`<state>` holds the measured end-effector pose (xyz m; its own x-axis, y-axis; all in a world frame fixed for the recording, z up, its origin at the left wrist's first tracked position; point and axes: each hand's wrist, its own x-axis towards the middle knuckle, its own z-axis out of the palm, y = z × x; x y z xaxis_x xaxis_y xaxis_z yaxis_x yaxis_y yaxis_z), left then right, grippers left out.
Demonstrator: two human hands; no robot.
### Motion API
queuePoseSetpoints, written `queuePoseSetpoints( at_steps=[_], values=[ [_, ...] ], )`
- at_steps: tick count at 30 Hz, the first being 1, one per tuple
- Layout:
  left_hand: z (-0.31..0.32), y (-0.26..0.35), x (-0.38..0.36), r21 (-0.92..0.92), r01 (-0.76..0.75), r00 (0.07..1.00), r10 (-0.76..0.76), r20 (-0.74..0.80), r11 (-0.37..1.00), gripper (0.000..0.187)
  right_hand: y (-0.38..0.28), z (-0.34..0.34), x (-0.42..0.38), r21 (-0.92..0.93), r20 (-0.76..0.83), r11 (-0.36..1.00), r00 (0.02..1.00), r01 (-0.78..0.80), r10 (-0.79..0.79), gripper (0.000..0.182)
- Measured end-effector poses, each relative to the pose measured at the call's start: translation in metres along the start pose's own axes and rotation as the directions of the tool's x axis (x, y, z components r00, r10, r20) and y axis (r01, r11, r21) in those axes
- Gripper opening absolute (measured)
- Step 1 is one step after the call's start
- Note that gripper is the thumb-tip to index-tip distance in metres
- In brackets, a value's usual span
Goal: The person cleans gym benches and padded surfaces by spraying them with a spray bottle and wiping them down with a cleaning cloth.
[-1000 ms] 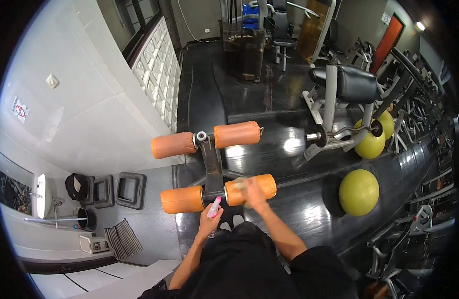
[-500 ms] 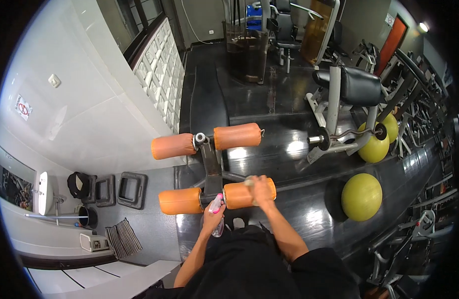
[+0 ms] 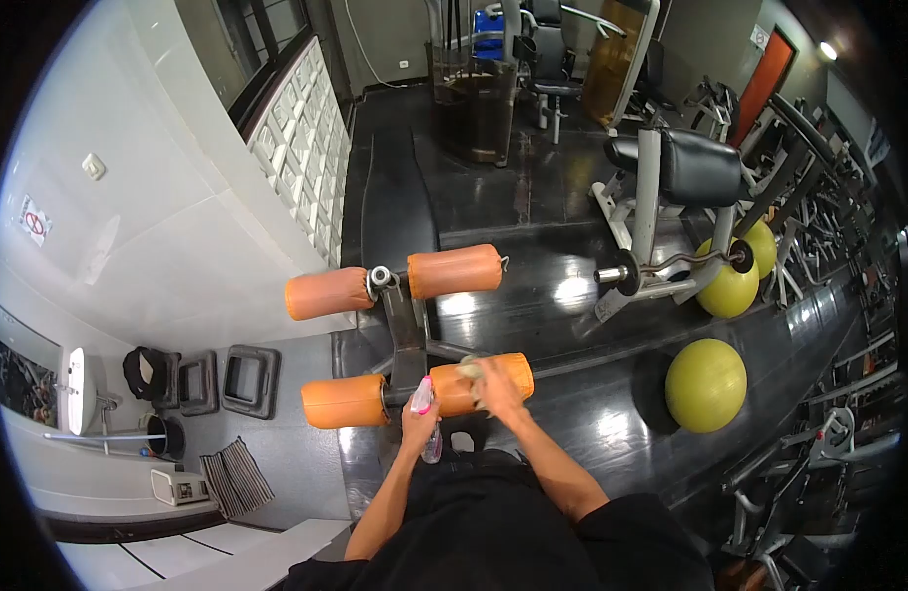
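Observation:
My left hand (image 3: 419,427) is wrapped round a clear spray bottle (image 3: 432,448) with a pink and white top, held upright beside the bench's centre post. With my right hand (image 3: 500,389) I press a pale cloth (image 3: 473,374) onto the near right orange foam roller (image 3: 451,392). Fingers and cloth cover part of that roller. The near left roller (image 3: 344,402) lies across the post from it. Two farther rollers, one left (image 3: 328,294) and one right (image 3: 455,272), sit by the black bench pad (image 3: 399,197).
A yellow exercise ball (image 3: 706,385) lies on the dark floor to the right. Behind it stands a padded bench with a curl bar (image 3: 692,258). At left are black step platforms (image 3: 250,380), a striped mat (image 3: 237,478) and a sink (image 3: 77,389).
My right hand and the cloth have shifted left along the roller, toward its inner end. My left hand still holds the spray bottle. The whole view has moved slightly.

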<state>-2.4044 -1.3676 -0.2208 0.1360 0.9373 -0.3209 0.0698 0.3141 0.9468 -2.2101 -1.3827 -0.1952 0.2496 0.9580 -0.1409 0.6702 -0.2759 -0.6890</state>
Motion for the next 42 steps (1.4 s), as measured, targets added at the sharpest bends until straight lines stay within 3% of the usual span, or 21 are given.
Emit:
queuePoseSetpoints(
  at_steps=[1,3,10,12,13,15,17,18,20,21,23,26,29,32,33,36,37,39,40,41,42],
  values=[
    [0.001,-0.003,0.002,-0.025,-0.027,0.999,0.028,0.019,0.999,0.026,0.007,-0.011,-0.002,-0.003,0.005,1.0,1.0,0.003,-0.003,0.041],
    [0.0,-0.011,0.004,-0.049,-0.05,0.998,0.051,0.032,0.998,0.027,0.017,-0.025,-0.007,-0.064,-0.256,0.993,0.964,-0.095,0.076,0.041],
    [0.008,-0.016,0.0,-0.085,0.021,0.998,-0.016,0.061,0.996,0.03,0.036,-0.022,-0.039,-0.155,-0.104,0.987,0.994,-0.036,0.02,0.039],
    [0.006,-0.017,-0.005,-0.147,0.009,1.0,-0.005,0.031,0.989,0.031,0.045,-0.039,-0.039,-0.023,-0.07,1.0,0.997,0.013,-0.015,0.037],
    [0.003,-0.019,-0.008,-0.105,0.026,0.999,-0.021,0.047,0.994,0.03,0.046,-0.044,-0.035,-0.091,-0.14,0.994,0.988,0.054,-0.066,0.036],
    [0.002,-0.021,-0.01,-0.065,0.044,0.998,-0.04,0.056,0.997,0.03,0.035,-0.04,-0.024,-0.101,-0.337,0.993,0.941,-0.062,0.025,0.032],
    [0.001,-0.024,-0.011,-0.091,0.014,0.997,-0.006,0.078,0.996,0.03,0.029,-0.011,-0.012,-0.119,-0.374,0.979,0.921,-0.164,0.109,0.032],
    [0.0,-0.022,-0.013,-0.089,0.013,0.997,-0.007,0.076,0.996,0.03,0.02,0.001,-0.011,-0.174,-0.379,0.984,0.925,-0.043,-0.027,0.031],
    [0.004,-0.017,-0.015,-0.099,0.049,0.998,-0.045,0.04,0.994,0.03,0.002,0.026,-0.012,-0.065,-0.188,0.997,0.981,0.046,-0.057,0.031],
    [0.006,-0.017,-0.016,-0.1,0.052,0.998,-0.048,0.042,0.994,0.03,-0.004,0.038,-0.015,-0.067,-0.187,0.997,0.981,0.042,-0.054,0.031],
    [0.009,-0.02,-0.016,-0.189,0.038,0.999,-0.038,0.008,0.981,0.029,-0.011,0.05,-0.02,0.013,-0.084,0.933,0.93,0.359,-0.357,0.034],
    [0.002,-0.032,-0.016,-0.11,0.034,0.999,-0.032,0.018,0.993,0.03,0.009,0.025,-0.014,-0.057,0.002,0.98,0.981,0.193,-0.193,0.036],
    [-0.004,-0.035,-0.015,-0.06,0.032,0.996,-0.027,0.083,0.998,0.032,0.018,-0.017,-0.008,-0.219,-0.208,0.975,0.978,-0.046,-0.001,0.035],
    [-0.005,-0.032,-0.015,-0.012,0.013,0.996,-0.012,0.087,1.0,0.033,0.021,-0.022,0.002,-0.148,-0.339,0.974,0.934,-0.17,0.111,0.034],
    [-0.004,-0.031,-0.013,-0.01,0.009,0.996,-0.008,0.089,1.0,0.033,0.018,-0.016,0.005,-0.145,-0.343,0.975,0.933,-0.17,0.111,0.034],
    [-0.006,-0.032,-0.013,0.083,0.037,0.996,-0.043,0.081,0.996,0.033,-0.007,0.024,0.005,-0.123,-0.109,0.989,0.989,0.088,-0.101,0.033],
    [-0.008,-0.035,-0.013,0.148,-0.043,0.996,0.031,0.081,0.988,0.033,-0.014,0.033,0.002,-0.035,-0.001,0.984,0.985,0.175,-0.175,0.033],
    [-0.012,-0.042,-0.014,0.213,-0.119,0.991,0.104,0.082,0.97,0.033,-0.016,0.03,-0.001,-0.066,0.039,0.963,0.965,0.262,-0.26,0.034],
    [-0.014,-0.046,-0.012,0.294,-0.259,0.966,0.243,0.093,0.92,0.031,-0.018,0.027,-0.002,-0.096,0.079,0.932,0.936,0.351,-0.344,0.034],
    [-0.015,-0.05,-0.012,0.37,-0.387,0.921,0.373,0.113,0.845,0.03,-0.014,0.017,-0.004,-0.102,0.017,0.952,0.958,0.288,-0.288,0.034],
    [-0.016,-0.047,-0.013,0.372,-0.384,0.922,0.371,0.108,0.845,0.03,-0.01,0.0,-0.004,-0.104,-0.043,0.969,0.972,0.225,-0.23,0.034]
  ],
)
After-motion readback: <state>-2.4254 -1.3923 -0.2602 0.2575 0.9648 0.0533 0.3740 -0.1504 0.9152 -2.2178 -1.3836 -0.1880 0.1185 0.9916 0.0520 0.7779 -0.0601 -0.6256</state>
